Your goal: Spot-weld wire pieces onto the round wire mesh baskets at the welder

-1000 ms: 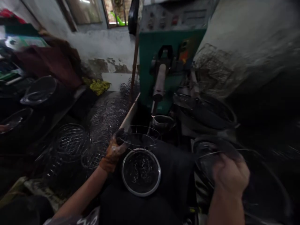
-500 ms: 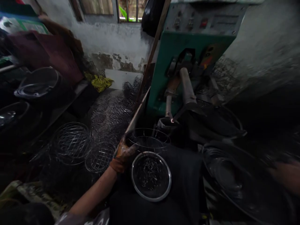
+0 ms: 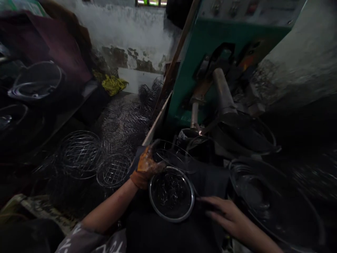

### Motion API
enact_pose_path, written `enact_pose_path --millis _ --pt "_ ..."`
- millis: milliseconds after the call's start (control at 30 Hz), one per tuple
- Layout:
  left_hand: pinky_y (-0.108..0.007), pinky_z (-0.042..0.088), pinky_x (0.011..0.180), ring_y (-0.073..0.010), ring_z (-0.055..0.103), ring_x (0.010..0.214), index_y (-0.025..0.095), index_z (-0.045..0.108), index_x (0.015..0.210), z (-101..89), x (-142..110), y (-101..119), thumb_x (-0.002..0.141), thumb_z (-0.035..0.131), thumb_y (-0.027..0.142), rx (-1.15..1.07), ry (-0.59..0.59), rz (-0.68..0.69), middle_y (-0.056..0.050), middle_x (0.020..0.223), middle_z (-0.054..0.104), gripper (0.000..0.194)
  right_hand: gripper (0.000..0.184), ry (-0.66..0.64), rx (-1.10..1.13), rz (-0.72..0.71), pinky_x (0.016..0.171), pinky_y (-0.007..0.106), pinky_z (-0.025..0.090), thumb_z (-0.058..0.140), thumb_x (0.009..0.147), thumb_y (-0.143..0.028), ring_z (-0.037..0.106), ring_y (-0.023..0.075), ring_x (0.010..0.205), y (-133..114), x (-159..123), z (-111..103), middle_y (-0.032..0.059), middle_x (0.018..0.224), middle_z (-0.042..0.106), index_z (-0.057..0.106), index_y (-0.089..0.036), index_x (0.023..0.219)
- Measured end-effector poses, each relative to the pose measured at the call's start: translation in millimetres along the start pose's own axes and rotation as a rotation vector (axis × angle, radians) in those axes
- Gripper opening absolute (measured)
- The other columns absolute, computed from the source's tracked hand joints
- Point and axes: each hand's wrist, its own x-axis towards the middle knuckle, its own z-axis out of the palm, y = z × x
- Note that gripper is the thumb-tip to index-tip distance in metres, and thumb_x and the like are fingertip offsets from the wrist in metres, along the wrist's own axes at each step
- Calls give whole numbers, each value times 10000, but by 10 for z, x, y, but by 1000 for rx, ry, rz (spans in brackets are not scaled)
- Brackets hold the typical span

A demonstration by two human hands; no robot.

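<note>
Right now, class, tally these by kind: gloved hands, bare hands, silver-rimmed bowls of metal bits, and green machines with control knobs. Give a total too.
Gloved left hand: 1
Bare right hand: 1
Silver-rimmed bowl: 1
Green machine: 1
Total: 4

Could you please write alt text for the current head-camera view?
A person's orange-gloved left hand grips a thin wire frame beyond a round bowl of small metal pieces; the bare right hand is beside the bowl. A green machine stands ahead, round wire grids to the left.
</note>
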Motion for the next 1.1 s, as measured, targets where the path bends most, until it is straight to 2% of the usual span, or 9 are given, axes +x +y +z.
enact_pose_path --millis 133,400,567,667,800,867,933,1000,1100 --pt "-466 435 1145 -318 567 1295 239 570 1424 96 75 103 703 790 237 235 -63 133 -91 1386 616 754 616 -82 76 41 1033 442 531 594 883 -514 674 313 1186 -133 138 167 139 1293 712 628 -177 1397" --pt "-401 449 1118 -297 582 1270 247 531 1470 215 80 50 717 810 335 333 -94 264 -96 1401 587 808 459 36 143 -116 980 411 546 477 949 -339 712 279 1084 -711 654 343 137 1161 755 652 -148 1328" --pt "-426 461 1101 -308 590 1238 270 592 1418 160 67 10 726 821 409 351 -98 279 -93 1375 587 742 346 -163 32 -226 949 353 546 484 905 -220 715 244 1035 -609 469 287 93 1115 766 751 -225 1125" --pt "-408 510 1024 -283 636 1120 272 700 1264 166 60 14 725 829 436 378 -89 266 -81 1243 640 578 312 -234 -32 -179 924 355 552 526 879 -229 714 259 1026 -559 400 246 105 1106 764 748 -208 1098" --pt "-391 527 989 -269 654 1053 255 739 1169 224 97 69 684 847 481 449 -96 314 -89 1208 656 546 375 -88 -60 -43 851 375 561 554 941 -344 733 281 941 -861 639 340 135 1036 771 646 -155 1251" --pt "-407 522 1004 -283 650 1077 252 743 1155 222 123 119 680 837 521 519 -123 318 -98 1234 652 554 312 6 -150 15 808 362 558 555 952 -309 743 281 874 -1037 806 400 147 941 771 655 -128 1185" --pt "-418 523 1011 -288 653 1082 240 743 1153 183 133 170 673 833 531 563 -145 292 -101 1232 659 568 249 61 -221 -20 790 332 558 532 954 -229 751 261 859 -1082 910 408 128 914 774 678 -150 1140" --pt "-412 529 1011 -282 657 1081 239 727 1190 122 122 207 651 847 502 557 -147 243 -93 1223 668 612 290 92 -252 -141 824 315 569 489 951 -169 757 235 908 -951 929 354 102 986 786 696 -187 1152" --pt "-406 530 1009 -272 661 1086 253 706 1221 43 93 238 677 831 493 492 -107 100 -73 1204 687 608 417 173 -303 -330 921 329 576 454 930 -133 737 222 1050 -555 882 233 81 1195 759 683 -217 1268"
